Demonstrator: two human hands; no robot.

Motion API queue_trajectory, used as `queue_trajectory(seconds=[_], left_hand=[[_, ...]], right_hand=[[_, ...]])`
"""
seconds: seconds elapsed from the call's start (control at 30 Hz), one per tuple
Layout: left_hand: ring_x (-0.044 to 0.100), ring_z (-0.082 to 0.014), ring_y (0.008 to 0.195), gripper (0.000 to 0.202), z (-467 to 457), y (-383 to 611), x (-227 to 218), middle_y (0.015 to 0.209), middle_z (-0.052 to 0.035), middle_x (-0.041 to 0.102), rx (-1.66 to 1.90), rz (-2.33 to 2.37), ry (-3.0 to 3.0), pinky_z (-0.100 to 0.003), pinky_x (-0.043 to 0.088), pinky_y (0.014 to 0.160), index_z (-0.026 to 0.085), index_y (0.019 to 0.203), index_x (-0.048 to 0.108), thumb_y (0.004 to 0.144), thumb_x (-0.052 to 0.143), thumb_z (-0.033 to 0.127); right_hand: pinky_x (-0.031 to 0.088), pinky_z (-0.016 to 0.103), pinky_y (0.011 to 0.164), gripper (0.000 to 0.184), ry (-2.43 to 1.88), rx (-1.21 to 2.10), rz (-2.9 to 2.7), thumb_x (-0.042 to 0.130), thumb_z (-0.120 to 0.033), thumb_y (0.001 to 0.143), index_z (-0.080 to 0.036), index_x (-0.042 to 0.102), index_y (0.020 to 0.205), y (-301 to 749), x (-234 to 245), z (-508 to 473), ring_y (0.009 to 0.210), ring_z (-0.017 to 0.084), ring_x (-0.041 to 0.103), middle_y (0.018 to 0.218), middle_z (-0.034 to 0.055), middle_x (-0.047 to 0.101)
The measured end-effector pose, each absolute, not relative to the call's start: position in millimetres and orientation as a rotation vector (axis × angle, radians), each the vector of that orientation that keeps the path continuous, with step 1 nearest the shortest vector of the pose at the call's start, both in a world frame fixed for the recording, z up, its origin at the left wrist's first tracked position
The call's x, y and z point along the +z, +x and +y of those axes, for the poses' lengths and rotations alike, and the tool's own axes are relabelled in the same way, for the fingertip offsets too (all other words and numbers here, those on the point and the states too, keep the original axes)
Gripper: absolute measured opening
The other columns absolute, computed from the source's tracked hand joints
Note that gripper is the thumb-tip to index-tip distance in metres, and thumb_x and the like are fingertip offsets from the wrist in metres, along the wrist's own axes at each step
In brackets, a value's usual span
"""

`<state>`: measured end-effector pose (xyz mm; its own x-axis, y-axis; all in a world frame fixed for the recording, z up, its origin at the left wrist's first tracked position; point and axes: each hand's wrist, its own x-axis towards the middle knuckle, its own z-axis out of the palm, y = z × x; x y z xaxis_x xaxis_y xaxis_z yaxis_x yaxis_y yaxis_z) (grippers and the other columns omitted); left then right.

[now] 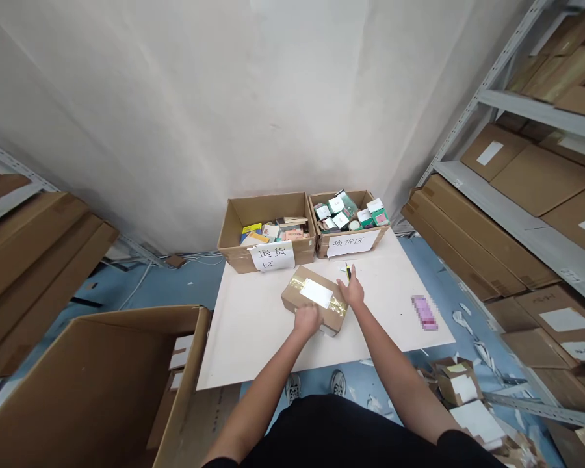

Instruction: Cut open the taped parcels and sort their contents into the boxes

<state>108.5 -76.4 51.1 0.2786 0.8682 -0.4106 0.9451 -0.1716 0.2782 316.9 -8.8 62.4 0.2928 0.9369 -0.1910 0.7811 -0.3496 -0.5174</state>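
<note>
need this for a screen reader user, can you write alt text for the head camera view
A person's left hand grips the near edge of a small brown taped cardboard parcel with a white label on a white table, while the right hand, holding a small yellow-and-black tool, rests at its far corner. Behind stand two open labelled cardboard boxes of small packages.

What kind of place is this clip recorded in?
Probably a warehouse or returns-sorting room: metal shelving stacked with cardboard cartons, two labelled sorting boxes of small goods, and a taped parcel on the white table.
</note>
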Motion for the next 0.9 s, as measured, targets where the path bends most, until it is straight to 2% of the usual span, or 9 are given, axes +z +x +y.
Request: queue_trajectory(seconds=[0.1,0.13,0.2,0.37,0.5,0.6,0.77,0.9], left_hand=[[0.012,-0.0371,0.162,0.096,-36.3,100.3,56.0,0.174,-0.0089,0.026,-0.232,1.349,2.253,-0.053,0.028,0.125,0.032,0.163,0.035,0.079,0.075,0.056],[0.002,-0.0378,0.163,0.102,-26.0,96.9,53.9,0.177,-0.0065,0.016,-0.285,1.279,2.258,-0.057,0.021,0.127,0.034,0.165,0.030,0.077,0.076,0.060],[-0.006,-0.0378,0.163,0.103,-13.6,92.2,44.6,0.178,-0.0034,0.004,-0.396,1.211,2.225,-0.060,0.013,0.128,0.037,0.167,0.024,0.079,0.071,0.065],[-0.008,-0.0376,0.162,0.098,-28.0,102.0,14.8,0.177,-0.0016,-0.004,-0.373,1.355,2.187,-0.062,0.011,0.128,0.036,0.168,0.016,0.086,0.055,0.074],[-0.008,-0.0423,0.161,0.099,-54.8,120.0,3.5,0.177,-0.0051,-0.007,-0.398,1.523,2.103,-0.066,0.013,0.126,0.031,0.169,0.011,0.090,0.041,0.080],[-0.009,-0.0435,0.161,0.099,-64.3,127.0,1.6,0.177,-0.0059,-0.010,-0.419,1.581,2.074,-0.066,0.013,0.126,0.029,0.170,0.009,0.090,0.038,0.081],[-0.007,-0.0443,0.161,0.099,-65.6,127.9,2.6,0.177,-0.0063,-0.009,-0.417,1.597,2.065,-0.066,0.015,0.126,0.030,0.170,0.009,0.090,0.037,0.082],[-0.007,-0.0441,0.161,0.099,-67.1,128.0,4.8,0.177,-0.0056,-0.009,-0.446,1.617,2.044,-0.066,0.016,0.125,0.030,0.169,0.008,0.090,0.036,0.082]], right_hand=[[0.049,0.036,0.095,0.075,-2.166,0.681,-1.493,0.042,-0.048,0.106,-0.024,0.008,0.168,327.1,60.4,-44.7,0.117,0.031,0.068,0.132,0.0154,0.068],[0.050,0.035,0.094,0.071,-2.145,0.708,-1.484,0.038,-0.045,0.107,-0.023,0.010,0.168,330.2,56.3,-60.3,0.115,0.030,0.069,0.130,0.0146,0.069],[0.052,0.034,0.091,0.064,-2.123,0.789,-1.467,0.033,-0.039,0.107,-0.023,0.014,0.166,336.8,45.6,-90.8,0.107,0.027,0.072,0.121,0.0123,0.072],[0.056,0.032,0.081,0.057,-2.120,0.994,-1.367,0.034,-0.031,0.103,-0.025,0.030,0.160,355.7,24.7,-137.6,0.073,0.020,0.072,0.094,0.0026,0.072],[0.056,0.027,0.074,0.054,-2.114,1.051,-1.339,0.040,-0.028,0.102,-0.027,0.038,0.156,364.5,23.5,-139.6,0.063,0.015,0.069,0.093,0.0006,0.072],[0.055,0.025,0.067,0.053,-2.116,1.104,-1.369,0.045,-0.025,0.102,-0.028,0.042,0.154,363.8,26.0,-128.5,0.059,0.015,0.067,0.096,0.0021,0.074],[0.053,0.025,0.066,0.049,-2.145,1.139,-1.439,0.053,-0.023,0.100,-0.028,0.050,0.149,363.4,29.3,-110.2,0.067,0.017,0.069,0.103,0.0062,0.075],[0.052,0.022,0.065,0.050,-2.114,1.138,-1.453,0.052,-0.019,0.101,-0.029,0.050,0.149,370.4,30.9,-108.0,0.068,0.016,0.069,0.100,0.0041,0.074]])
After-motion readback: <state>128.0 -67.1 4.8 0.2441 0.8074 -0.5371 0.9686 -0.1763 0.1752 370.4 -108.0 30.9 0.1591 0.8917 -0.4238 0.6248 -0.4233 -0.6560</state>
